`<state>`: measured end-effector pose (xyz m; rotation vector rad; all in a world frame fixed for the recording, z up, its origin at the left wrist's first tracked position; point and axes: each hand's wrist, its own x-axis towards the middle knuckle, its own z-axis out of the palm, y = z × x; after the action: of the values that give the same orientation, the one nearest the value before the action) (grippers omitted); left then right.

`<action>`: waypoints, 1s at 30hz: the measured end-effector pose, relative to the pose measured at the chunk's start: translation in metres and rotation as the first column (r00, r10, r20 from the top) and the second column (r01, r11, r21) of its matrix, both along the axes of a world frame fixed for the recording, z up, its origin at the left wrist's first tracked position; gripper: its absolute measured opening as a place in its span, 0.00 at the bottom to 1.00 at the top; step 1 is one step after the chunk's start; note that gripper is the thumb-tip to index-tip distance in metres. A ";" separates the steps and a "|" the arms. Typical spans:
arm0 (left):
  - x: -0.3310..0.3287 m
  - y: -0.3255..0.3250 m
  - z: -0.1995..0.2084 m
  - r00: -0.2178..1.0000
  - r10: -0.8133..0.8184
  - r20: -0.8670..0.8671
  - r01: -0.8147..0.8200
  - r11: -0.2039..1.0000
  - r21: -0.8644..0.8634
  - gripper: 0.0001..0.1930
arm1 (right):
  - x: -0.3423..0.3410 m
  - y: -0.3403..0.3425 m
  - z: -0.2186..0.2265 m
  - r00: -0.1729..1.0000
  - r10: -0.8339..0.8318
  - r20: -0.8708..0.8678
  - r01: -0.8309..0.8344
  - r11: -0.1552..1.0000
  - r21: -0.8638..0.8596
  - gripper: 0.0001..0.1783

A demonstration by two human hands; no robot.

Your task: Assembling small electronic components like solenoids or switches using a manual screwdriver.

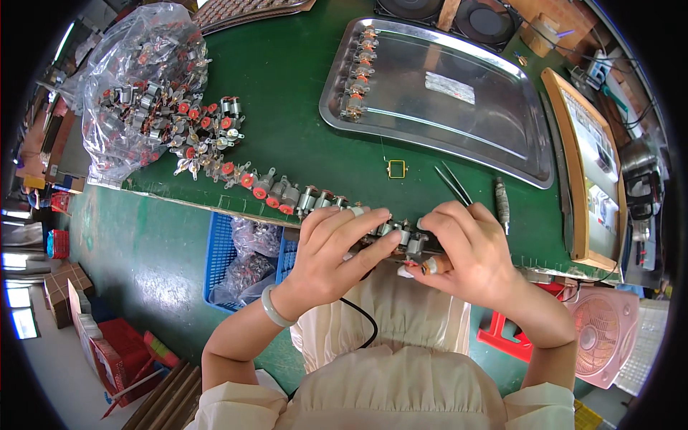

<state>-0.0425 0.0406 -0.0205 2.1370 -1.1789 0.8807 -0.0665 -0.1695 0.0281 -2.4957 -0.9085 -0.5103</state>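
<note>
**Several small motors (pixel 414 245) held at the front edge of a green table (pixel 287 86)**

Nearest, a pale bangle (pixel 276 308) is worn at the left wrist. By the left hand (pixel 333 244), part of the motor row is grasped between thumb and bent fingers. By the right hand (pixel 469 247), whose thumb is bound with a tan wrapping (pixel 434 266), the row's right end is gripped between thumb and curled fingers. Below the table edge, a blue crate (pixel 218 261) is filled with bagged parts. To the left, the row is continued along the edge by motors with red ends (pixel 261 188), toward a heap in a clear plastic bag (pixel 107 147). Beyond the hands, tweezers (pixel 454 185) are placed between a small yellow square frame (pixel 396 169) and a wrapped tool (pixel 502 204). Farther off, a line of motors (pixel 362 72) is set along the left side of a metal tray (pixel 473 132). Behind it, two black round units (pixel 487 23) are seen.
</note>
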 end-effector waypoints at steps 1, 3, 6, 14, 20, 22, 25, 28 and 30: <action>0.001 0.001 -0.002 1.000 -0.006 -0.018 0.007 1.000 0.013 0.18 | -0.001 0.001 -0.002 0.999 -0.015 -0.036 0.016 0.999 0.029 0.24; 0.004 0.002 -0.002 0.999 -0.026 -0.036 0.026 1.000 0.007 0.17 | -0.003 0.004 -0.004 0.995 -0.054 -0.088 0.056 0.998 0.024 0.25; 0.010 0.000 0.002 0.994 -0.037 -0.099 0.037 0.999 -0.002 0.17 | 0.000 0.004 -0.003 0.989 -0.084 -0.119 0.095 0.992 0.088 0.24; 0.011 -0.014 0.011 0.984 0.056 -0.166 -0.059 0.998 -0.016 0.18 | 0.008 -0.004 0.001 0.988 -0.055 -0.142 0.058 0.998 0.023 0.22; 0.008 -0.013 0.005 0.990 0.046 -0.135 -0.050 0.998 -0.028 0.19 | 0.015 -0.009 0.004 0.974 0.062 -0.218 -0.058 0.998 0.024 0.20; 0.008 -0.012 0.002 0.992 0.035 -0.124 -0.040 0.999 -0.037 0.19 | 0.022 -0.015 0.014 0.947 0.142 -0.287 -0.150 0.989 -0.007 0.19; 0.010 -0.012 -0.002 0.996 0.041 -0.081 -0.044 0.998 -0.033 0.20 | 0.025 -0.025 0.030 0.922 0.153 -0.355 -0.121 0.986 0.112 0.19; 0.009 -0.013 -0.001 0.998 0.056 -0.041 -0.058 0.997 -0.049 0.23 | 0.016 -0.021 0.033 0.964 0.040 -0.262 0.007 0.984 0.177 0.20; 0.002 -0.015 0.001 0.993 0.085 -0.081 -0.094 0.989 -0.115 0.25 | 0.009 -0.013 0.029 0.969 -0.036 -0.246 0.095 0.968 0.233 0.20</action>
<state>-0.0408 0.0256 -0.0192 2.1212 -0.9750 0.8784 -0.0573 -0.1830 0.0573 -2.3061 -0.6301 -0.3095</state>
